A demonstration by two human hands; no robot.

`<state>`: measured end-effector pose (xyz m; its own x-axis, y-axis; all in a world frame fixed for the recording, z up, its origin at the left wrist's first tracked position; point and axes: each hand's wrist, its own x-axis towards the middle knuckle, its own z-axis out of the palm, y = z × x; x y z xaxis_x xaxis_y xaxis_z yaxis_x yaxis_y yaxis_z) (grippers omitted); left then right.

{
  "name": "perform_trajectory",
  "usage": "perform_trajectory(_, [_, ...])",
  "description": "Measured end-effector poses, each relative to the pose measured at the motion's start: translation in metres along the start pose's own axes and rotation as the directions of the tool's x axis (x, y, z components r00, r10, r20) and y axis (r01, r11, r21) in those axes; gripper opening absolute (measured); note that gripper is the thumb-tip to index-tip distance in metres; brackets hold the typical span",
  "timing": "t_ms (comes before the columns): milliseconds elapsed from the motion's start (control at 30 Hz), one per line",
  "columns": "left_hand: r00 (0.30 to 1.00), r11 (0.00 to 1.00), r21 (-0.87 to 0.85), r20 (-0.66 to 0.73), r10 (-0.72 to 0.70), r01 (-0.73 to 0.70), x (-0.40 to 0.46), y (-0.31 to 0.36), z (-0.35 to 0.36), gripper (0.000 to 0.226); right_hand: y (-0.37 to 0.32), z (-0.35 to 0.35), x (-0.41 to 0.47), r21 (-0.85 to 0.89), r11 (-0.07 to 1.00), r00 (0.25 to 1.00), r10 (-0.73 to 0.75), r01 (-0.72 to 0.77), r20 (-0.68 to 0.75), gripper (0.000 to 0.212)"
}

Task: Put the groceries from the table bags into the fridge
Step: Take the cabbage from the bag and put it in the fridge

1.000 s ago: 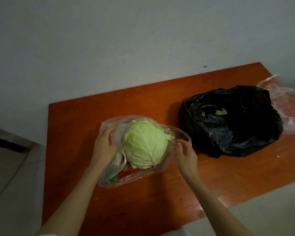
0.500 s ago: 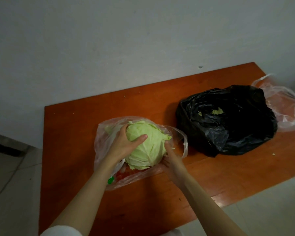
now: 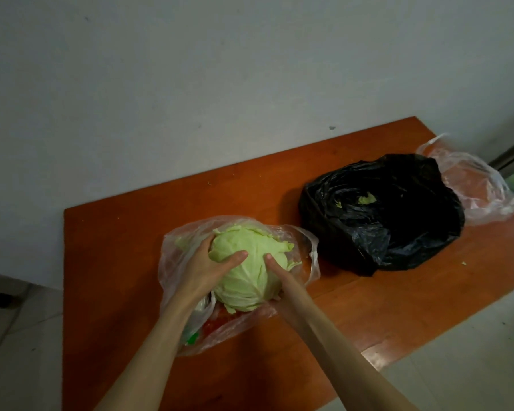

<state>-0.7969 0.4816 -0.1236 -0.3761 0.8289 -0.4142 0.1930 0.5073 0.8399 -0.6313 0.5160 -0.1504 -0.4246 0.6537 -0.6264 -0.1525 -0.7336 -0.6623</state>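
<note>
A pale green cabbage (image 3: 250,271) sits in an open clear plastic bag (image 3: 175,262) near the front left of the orange-brown table (image 3: 116,262). My left hand (image 3: 208,269) grips the cabbage's left side, thumb across its top. My right hand (image 3: 282,280) clasps its right side, thumb on top beside the left thumb. Under the cabbage the bag holds something red (image 3: 217,321) and a packet with a green mark (image 3: 192,339). The fridge is not in view.
A crumpled black plastic bag (image 3: 392,221) with green leaf scraps lies to the right. Behind it, at the table's far right corner, sits another clear bag (image 3: 481,188). A grey wall stands behind the table; pale floor tiles lie around it.
My hands moved from the bag's rim onto the cabbage and now clasp it from both sides. The right thumb has come up onto its top.
</note>
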Motion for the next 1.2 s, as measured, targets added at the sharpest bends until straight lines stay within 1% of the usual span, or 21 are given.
perform_trajectory(67, [1.0, 0.999, -0.046, -0.027, 0.013, -0.015, -0.01, 0.001, -0.003, 0.09, -0.002, 0.004, -0.007, -0.018, 0.998, 0.997, -0.067, 0.066, -0.03, 0.074])
perform_trajectory(100, [0.999, 0.997, -0.073, -0.025, 0.019, -0.021, -0.017, 0.001, -0.004, 0.089, -0.002, 0.006, -0.014, -0.03, 0.994, 0.994, -0.104, 0.103, -0.043, 0.07])
perform_trajectory(133, [0.999, 0.994, -0.1, -0.024, 0.038, -0.04, -0.024, 0.0, -0.005, 0.09, -0.002, 0.006, -0.022, -0.042, 0.988, 0.988, -0.148, 0.146, -0.049, 0.065])
perform_trajectory(167, [0.998, 0.992, -0.108, -0.022, 0.058, -0.06, -0.031, 0.001, -0.008, 0.095, -0.002, 0.006, -0.03, -0.052, 0.983, 0.982, -0.179, 0.176, -0.057, 0.065])
perform_trajectory(200, [0.997, 0.991, -0.108, -0.02, 0.075, -0.077, -0.039, 0.006, -0.009, 0.103, -0.003, 0.007, -0.038, -0.074, 0.981, 0.98, -0.185, 0.179, -0.078, 0.074])
perform_trajectory(267, [0.993, 0.989, -0.088, -0.032, 0.116, -0.119, -0.053, 0.014, -0.013, 0.11, -0.007, 0.008, -0.054, -0.105, 0.983, 0.981, -0.162, 0.151, -0.104, 0.105])
perform_trajectory(300, [0.988, 0.986, -0.078, -0.048, 0.147, -0.15, -0.06, 0.022, -0.013, 0.109, -0.009, 0.009, -0.062, -0.106, 0.982, 0.981, -0.168, 0.158, -0.096, 0.108])
perform_trajectory(333, [0.982, 0.982, -0.055, -0.068, 0.175, -0.179, -0.067, 0.027, -0.013, 0.106, -0.012, 0.009, -0.071, -0.101, 0.978, 0.979, -0.19, 0.183, -0.072, 0.103])
perform_trajectory(400, [0.969, 0.974, -0.014, -0.11, 0.223, -0.225, -0.08, 0.039, -0.014, 0.101, -0.02, 0.012, -0.091, -0.113, 0.967, 0.972, -0.234, 0.23, -0.032, 0.079])
perform_trajectory(467, [0.956, 0.966, 0.067, -0.14, 0.257, -0.25, -0.096, 0.05, -0.015, 0.108, -0.027, 0.014, -0.113, -0.102, 0.956, 0.961, -0.278, 0.276, 0.001, 0.05])
perform_trajectory(500, [0.951, 0.96, 0.114, -0.146, 0.272, -0.257, -0.104, 0.056, -0.015, 0.114, -0.03, 0.015, -0.125, -0.089, 0.954, 0.958, -0.288, 0.288, 0.014, 0.045])
perform_trajectory(567, [0.934, 0.94, 0.148, -0.141, 0.328, -0.307, -0.129, 0.071, -0.01, 0.117, -0.031, 0.012, -0.151, -0.064, 0.954, 0.956, -0.293, 0.294, 0.021, 0.05])
perform_trajectory(633, [0.91, 0.917, 0.104, -0.126, 0.396, -0.384, -0.158, 0.085, 0.002, 0.107, -0.029, 0.0, -0.18, -0.061, 0.944, 0.946, -0.325, 0.324, -0.001, 0.056])
perform_trajectory(733, [0.872, 0.874, 0.039, -0.067, 0.485, -0.484, -0.202, 0.097, 0.032, 0.094, -0.026, -0.031, -0.234, -0.091, 0.904, 0.905, -0.424, 0.419, -0.045, 0.062])
perform_trajectory(800, [0.856, 0.856, -0.024, -0.018, 0.516, -0.516, -0.228, 0.101, 0.057, 0.098, -0.022, -0.058, -0.275, -0.114, 0.876, 0.874, -0.478, 0.468, -0.09, 0.067])
perform_trajectory(867, [0.856, 0.857, -0.08, 0.06, 0.514, -0.509, -0.255, 0.105, 0.087, 0.105, -0.014, -0.086, -0.317, -0.149, 0.843, 0.83, -0.536, 0.517, -0.156, 0.072])
perform_trajectory(967, [0.836, 0.854, -0.146, 0.177, 0.519, -0.499, -0.291, 0.111, 0.139, 0.093, 0.002, -0.129, -0.375, -0.202, 0.806, 0.755, -0.592, 0.556, -0.282, 0.08])
perform_trajectory(1033, [0.81, 0.85, -0.156, 0.257, 0.527, -0.504, -0.317, 0.116, 0.177, 0.084, 0.013, -0.159, -0.409, -0.204, 0.785, 0.696, -0.615, 0.585, -0.371, 0.075])
perform_trajectory(1100, [0.759, 0.834, -0.169, 0.349, 0.549, -0.525, -0.338, 0.121, 0.216, 0.08, 0.023, -0.192, -0.438, -0.196, 0.767, 0.628, -0.621, 0.612, -0.469, 0.073])
perform_trajectory(1167, [0.688, 0.809, -0.209, 0.437, 0.579, -0.549, -0.358, 0.128, 0.257, 0.079, 0.031, -0.227, -0.464, -0.186, 0.748, 0.555, -0.613, 0.637, -0.562, 0.079])
perform_trajectory(1200, [0.64, 0.788, -0.225, 0.477, 0.602, -0.573, -0.368, 0.134, 0.278, 0.075, 0.034, -0.245, -0.476, -0.179, 0.735, 0.52, -0.609, 0.654, -0.599, 0.081])
